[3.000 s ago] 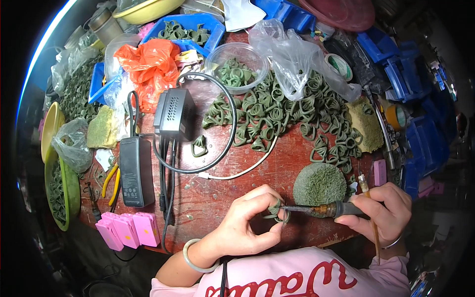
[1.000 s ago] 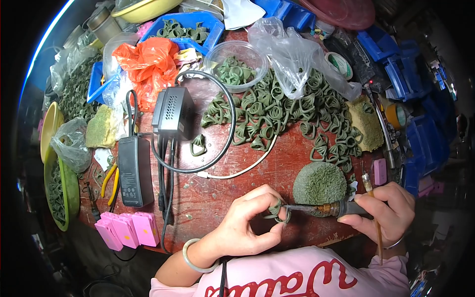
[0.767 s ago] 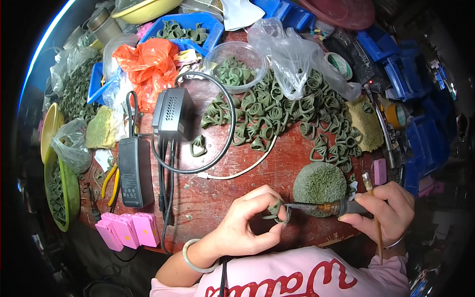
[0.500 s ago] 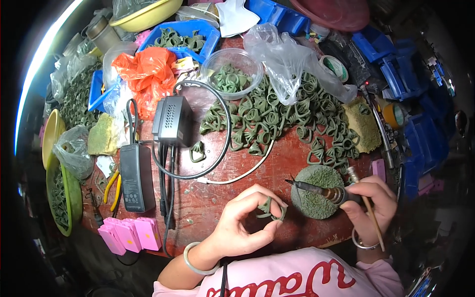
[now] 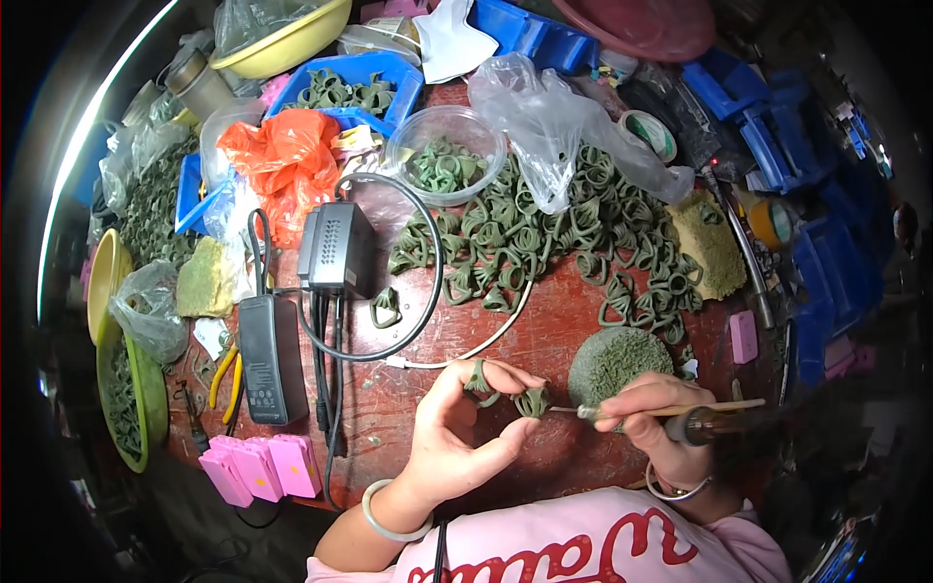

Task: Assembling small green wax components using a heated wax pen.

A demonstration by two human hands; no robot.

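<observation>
My left hand (image 5: pixel 462 428) pinches a dark green ring (image 5: pixel 531 401) between thumb and fingertips. Another green ring-like piece (image 5: pixel 476 377) rests against its index finger. In my right hand (image 5: pixel 666 418) is a slim wooden-handled tool (image 5: pixel 719 407), lying nearly level with its thin end pointed at the ring; whether they touch I cannot tell. That same hand also keeps hold of a dark-handled soldering-iron-like pen (image 5: pixel 702 426), turned away to the right and partly blurred. Just beyond the right fingers sits a round block with a crumbly green top (image 5: pixel 622 361).
A heap of green rings (image 5: pixel 544 228) spreads over the red table (image 5: pixel 466 335), beside a clear tub (image 5: pixel 447 155). Black adapters (image 5: pixel 272 360) with looping cables stand left, near yellow-handled pliers (image 5: pixel 224 377) and pink blocks (image 5: pixel 258 469). A sponge (image 5: pixel 708 243) lies to the right.
My right hand has moved left to the ring, swinging the wooden tool level and the pen's tip away from the block. My left hand has turned the ring and shifted slightly left.
</observation>
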